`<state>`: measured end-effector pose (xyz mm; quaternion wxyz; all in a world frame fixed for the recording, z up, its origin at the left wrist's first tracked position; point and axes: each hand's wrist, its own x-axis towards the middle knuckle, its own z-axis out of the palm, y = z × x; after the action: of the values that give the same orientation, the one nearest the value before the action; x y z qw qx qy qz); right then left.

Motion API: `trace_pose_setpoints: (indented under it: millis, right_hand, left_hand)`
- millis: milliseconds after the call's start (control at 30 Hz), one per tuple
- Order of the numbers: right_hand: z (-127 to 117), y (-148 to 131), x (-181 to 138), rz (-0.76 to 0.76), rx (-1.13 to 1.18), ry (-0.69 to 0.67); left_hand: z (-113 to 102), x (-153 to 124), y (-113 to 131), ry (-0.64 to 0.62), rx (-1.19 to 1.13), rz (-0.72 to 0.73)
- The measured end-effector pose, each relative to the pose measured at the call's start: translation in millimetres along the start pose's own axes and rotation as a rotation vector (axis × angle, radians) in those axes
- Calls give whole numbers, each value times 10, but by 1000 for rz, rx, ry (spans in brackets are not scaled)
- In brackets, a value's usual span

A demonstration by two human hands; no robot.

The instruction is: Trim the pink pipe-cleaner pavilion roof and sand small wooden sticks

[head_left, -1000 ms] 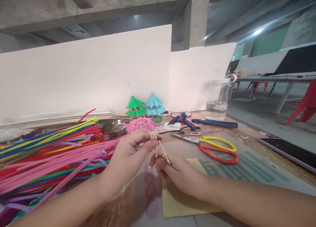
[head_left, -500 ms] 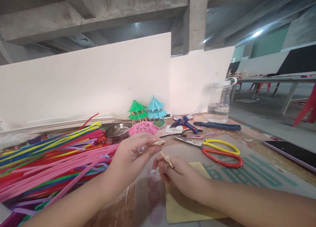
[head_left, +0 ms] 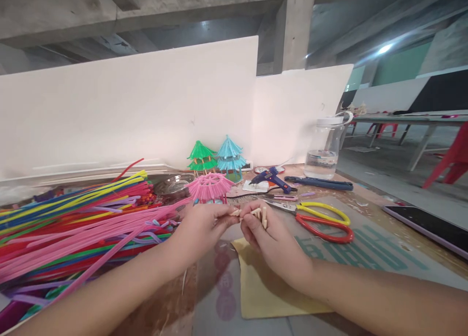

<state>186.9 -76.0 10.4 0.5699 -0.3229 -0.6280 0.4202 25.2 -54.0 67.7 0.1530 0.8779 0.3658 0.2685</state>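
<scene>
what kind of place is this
Probably a craft workshop: coloured pipe cleaners, a glue gun and scissors lie on the worktable, while the left hand and right hand pinch short wooden sticks.

Left hand [head_left: 199, 225] meets right hand [head_left: 272, 241] (fingers pinched).

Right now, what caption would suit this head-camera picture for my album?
Left hand and right hand pinch short wooden sticks between them, beside piled pipe cleaners, scissors and a glue gun.
</scene>
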Motion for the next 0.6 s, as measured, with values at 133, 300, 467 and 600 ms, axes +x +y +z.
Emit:
trace_pose_setpoints:
  millis: [133, 300, 467, 600]
  right_hand:
    - [-4, -11, 8, -13, -5, -18]
    - [7, -59, -8, 0, 82, -69]
    - [-6, -61, 5, 28, 146, -93]
    - [-14, -48, 38, 44, 162, -63]
  left_hand:
    - [75, 1, -8, -61, -213, -72]
    - [43, 4, 2, -53, -272, -106]
    - [-5, 17, 20, 83, -304, -126]
    - [-18, 41, 33, 174, -340, -130]
